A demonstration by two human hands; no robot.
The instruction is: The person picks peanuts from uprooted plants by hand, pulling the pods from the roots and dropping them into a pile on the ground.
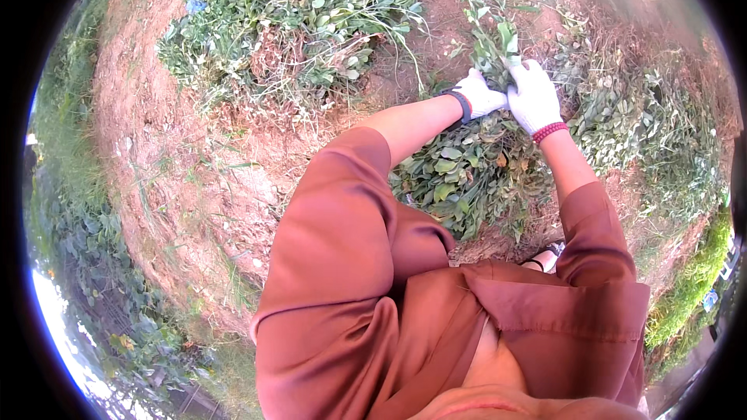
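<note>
My left hand (480, 93), in a white knit glove with a dark band at the wrist, is at the lower stems of a leafy green bunch (490, 41). My right hand (534, 93), gloved alike and with a red beaded bracelet, grips the same bunch from the other side, its fingers closed round the stems. The two gloves nearly touch. Under my hands lies a pile of cut leafy plants (461, 181), with a few yellowed leaves. The fingertips of my left hand are partly hidden by the leaves.
A large heap of leafy plants (292, 17) lies on bare reddish soil (192, 198) at the upper left, with a blue scrap (195, 6) on it. More wilted plants (648, 111) spread at the right. A sandaled foot (545, 258) shows beside the near pile.
</note>
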